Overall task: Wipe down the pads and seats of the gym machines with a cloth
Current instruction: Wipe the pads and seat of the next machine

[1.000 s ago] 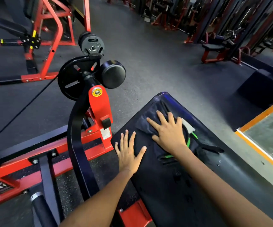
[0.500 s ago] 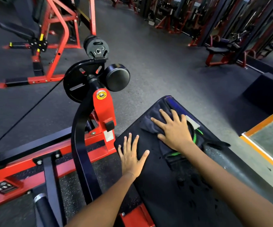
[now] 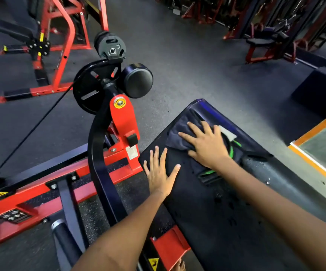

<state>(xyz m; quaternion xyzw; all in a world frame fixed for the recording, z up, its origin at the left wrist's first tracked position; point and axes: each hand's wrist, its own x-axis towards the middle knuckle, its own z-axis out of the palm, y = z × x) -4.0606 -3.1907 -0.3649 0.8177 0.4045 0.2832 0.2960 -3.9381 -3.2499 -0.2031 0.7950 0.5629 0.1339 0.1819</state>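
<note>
Taking the long black pad [image 3: 226, 222] as the landmark: far off to its left stands a red frame [image 3: 60, 45] on the dark floor [image 3: 177, 55]. Nearer, just left of the pad's far end, a curved black arm [image 3: 99, 153] rises from a red base rail [image 3: 41, 192], with a round black roller [image 3: 137, 80] and a weight plate [image 3: 110, 45] at its top.

The left hand [image 3: 160, 173] lies flat on the pad's left edge, fingers [image 3: 156, 155] straight and a little apart, gripping nothing. Just right of it, toward the pad's far end, the right hand [image 3: 207, 147] presses down on a dark cloth [image 3: 177, 137], its fingers spread wide and straight over the fabric. The cloth is bunched on the pad under that palm, with a white tag and green trim showing on the hand's right side. Dark wet spots dot the pad nearer the person.

Right of the pad, an orange strip [image 3: 314, 126] borders a grey floor section, and farther back stands a small red-legged bench [image 3: 259, 45].
</note>
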